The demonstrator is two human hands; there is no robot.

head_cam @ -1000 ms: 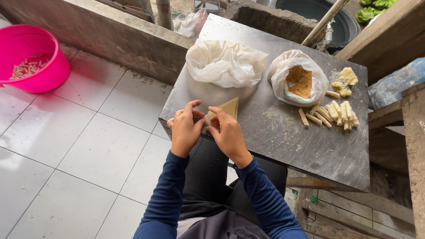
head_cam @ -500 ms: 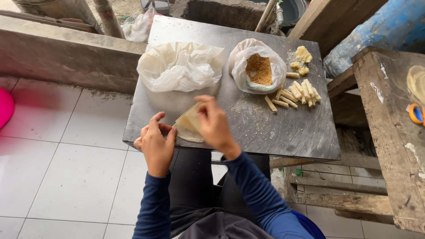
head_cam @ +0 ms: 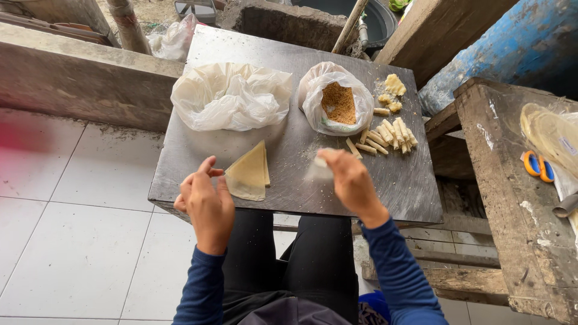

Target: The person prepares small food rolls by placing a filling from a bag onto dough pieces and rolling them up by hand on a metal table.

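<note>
Steel top: a worn grey metal table (head_cam: 385, 180) carries everything; places below are given from the folded wrapper lying on it.
Wrapper: a pale yellow, triangle-shaped stack of thin pastry sheets (head_cam: 248, 174) lies flat near the table's front edge, its point aimed away from the person.
Left hand: the left hand (head_cam: 205, 201) sits at the wrapper's left edge, fingers loosely curled, the fingertips touching or just short of the sheet; I cannot tell which. It grips nothing.
Right hand: the right hand (head_cam: 349, 180) is well to the right of the wrapper, over the table, pinching a small pale, blurred piece (head_cam: 319, 168) between thumb and fingers; what the piece is cannot be told.
Filling sticks: a heap of short pale sticks (head_cam: 385, 137) lies far right of the wrapper and beyond it, with a few yellow lumps (head_cam: 392, 90) further back.
Crumb bag: an open clear bag of brown crumbs (head_cam: 338, 101) stands right of and behind the wrapper, just beside the sticks.
Big bag: a crumpled translucent bag (head_cam: 232, 96) lies directly behind the wrapper.
Doing it well: in my judgement the left fingers should hold the stack flat and steady by its edge, so thin sheets do not slide or tear, while the right hand keeps a light pinch and carries its piece low over the steel.
Risk: loose crumbs under the sheets could puncture them.
</note>
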